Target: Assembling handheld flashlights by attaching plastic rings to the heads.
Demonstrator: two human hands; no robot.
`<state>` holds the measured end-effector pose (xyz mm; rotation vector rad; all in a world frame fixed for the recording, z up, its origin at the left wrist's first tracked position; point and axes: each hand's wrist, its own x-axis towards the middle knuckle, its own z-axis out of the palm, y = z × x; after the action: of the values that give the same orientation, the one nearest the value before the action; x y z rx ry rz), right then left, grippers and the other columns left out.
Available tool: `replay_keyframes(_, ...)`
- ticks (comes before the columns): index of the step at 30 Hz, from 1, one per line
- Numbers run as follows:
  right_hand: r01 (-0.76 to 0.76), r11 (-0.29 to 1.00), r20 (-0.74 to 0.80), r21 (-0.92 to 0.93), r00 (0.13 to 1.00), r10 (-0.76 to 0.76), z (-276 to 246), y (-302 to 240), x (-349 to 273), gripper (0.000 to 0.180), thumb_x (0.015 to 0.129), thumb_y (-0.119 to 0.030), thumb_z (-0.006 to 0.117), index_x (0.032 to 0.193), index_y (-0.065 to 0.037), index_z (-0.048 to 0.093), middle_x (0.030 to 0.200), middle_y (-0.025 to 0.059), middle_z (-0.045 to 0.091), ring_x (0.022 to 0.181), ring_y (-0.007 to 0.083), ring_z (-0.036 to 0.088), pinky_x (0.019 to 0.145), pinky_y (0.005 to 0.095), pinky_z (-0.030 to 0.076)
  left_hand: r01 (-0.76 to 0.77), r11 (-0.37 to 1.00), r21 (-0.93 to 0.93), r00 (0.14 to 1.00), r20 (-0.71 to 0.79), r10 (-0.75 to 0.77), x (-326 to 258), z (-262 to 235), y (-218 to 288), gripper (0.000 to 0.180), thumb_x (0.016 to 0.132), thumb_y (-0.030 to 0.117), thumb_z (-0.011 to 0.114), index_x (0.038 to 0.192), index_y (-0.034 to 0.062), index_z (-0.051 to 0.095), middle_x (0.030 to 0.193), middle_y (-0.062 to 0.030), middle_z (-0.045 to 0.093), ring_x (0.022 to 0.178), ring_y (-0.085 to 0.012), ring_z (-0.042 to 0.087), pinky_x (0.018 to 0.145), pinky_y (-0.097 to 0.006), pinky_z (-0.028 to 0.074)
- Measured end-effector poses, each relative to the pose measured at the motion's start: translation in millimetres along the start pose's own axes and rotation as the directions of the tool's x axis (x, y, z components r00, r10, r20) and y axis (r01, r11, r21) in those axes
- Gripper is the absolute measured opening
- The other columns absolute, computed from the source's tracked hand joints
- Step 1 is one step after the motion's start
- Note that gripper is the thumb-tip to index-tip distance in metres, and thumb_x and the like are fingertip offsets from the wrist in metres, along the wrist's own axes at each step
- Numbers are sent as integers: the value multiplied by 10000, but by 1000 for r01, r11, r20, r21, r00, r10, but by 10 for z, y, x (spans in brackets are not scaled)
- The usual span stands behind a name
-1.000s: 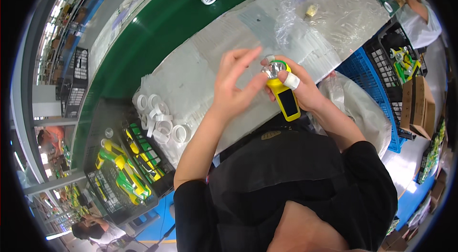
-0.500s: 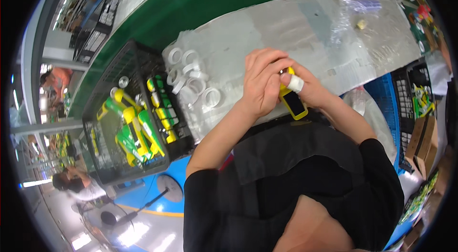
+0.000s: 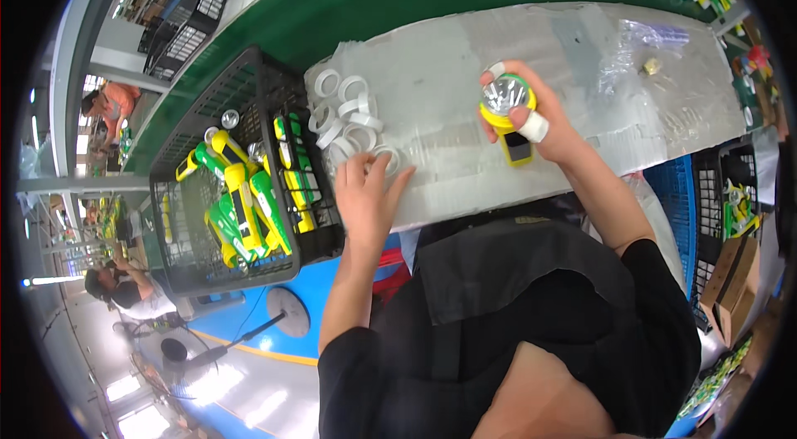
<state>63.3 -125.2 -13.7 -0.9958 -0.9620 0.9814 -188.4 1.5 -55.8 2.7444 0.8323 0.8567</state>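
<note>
By white rings (image 3: 364,120), left hand (image 3: 365,194), newly arrived

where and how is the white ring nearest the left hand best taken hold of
Probably across its outer wall, thumb on the right and fingers on the left, coming from the near side. The white ring lies open circle upward at the near right of the other rings, and the left hand is there, thumb spread.

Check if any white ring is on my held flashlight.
No: the flashlight shows a green-yellow rim; white rings lie by your left hand.
</note>
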Motion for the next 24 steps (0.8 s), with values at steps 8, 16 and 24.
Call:
replay_keyframes(8,62,997,48,51,997,-65,-108,85,-45,638,845,-451,716,1250,-46,433,841,100,601,724,162,596,672,294,478,-72,974,-215,997,-8,72,269,211,281,141,749,132,777,865,73,722,1118,-131,601,987,-334,561,810,-408,464)
replay_keyframes(16,40,998,43,51,998,-42,-172,77,-134,682,819,-466,742,1267,-46,445,889,92,614,765,168,622,686,303,511,116,436,-893,993,114,-31,950,387,663,446,877,248,717,1256,54,586,1320,-113,543,1140,-267,547,884,-382,476)
replay_keyframes(24,102,990,75,99,991,-109,-273,220,-179,548,895,-303,692,1338,-87,454,1067,61,584,890,153,605,757,311,523,534,-26,-845,828,516,221,1042,390,977,556,918,293,657,1371,27,475,1446,-65,443,1013,-129,562,650,-238,485)
